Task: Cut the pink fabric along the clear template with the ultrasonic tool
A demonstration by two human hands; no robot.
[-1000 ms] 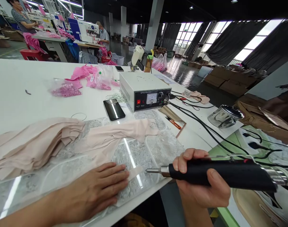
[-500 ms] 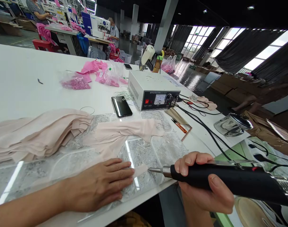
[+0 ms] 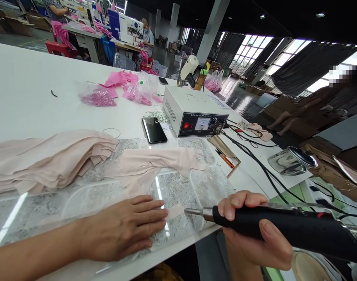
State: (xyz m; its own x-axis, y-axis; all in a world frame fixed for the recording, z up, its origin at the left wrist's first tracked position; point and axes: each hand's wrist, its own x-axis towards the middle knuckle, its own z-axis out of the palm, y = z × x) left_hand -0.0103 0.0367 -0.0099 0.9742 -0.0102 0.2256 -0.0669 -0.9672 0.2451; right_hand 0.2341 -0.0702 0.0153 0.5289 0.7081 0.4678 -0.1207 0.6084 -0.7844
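My left hand point(image 3: 122, 228) lies flat, fingers together, pressing a pale pink fabric strip point(image 3: 174, 212) onto a clear plate point(image 3: 196, 183) over a grey patterned surface. My right hand point(image 3: 254, 238) grips a black handheld welding tool point(image 3: 283, 228); its metal tip point(image 3: 192, 211) points left and sits at the strip's end. A loose pale pink fabric piece point(image 3: 160, 158) lies beyond my left hand. A stack of the same fabric point(image 3: 52, 156) sits at the left.
A white control box point(image 3: 196, 111) with a meter stands behind, black cables point(image 3: 254, 160) running from it to the tool. A phone point(image 3: 154, 130), bags of pink parts point(image 3: 98, 97), a steel cup point(image 3: 292, 160) and a small tray with pens point(image 3: 225, 152) lie around. People sew at far tables.
The view has shifted slightly. The tool tip has drawn closer to the end of the fabric strip; my left hand stays pressed flat.
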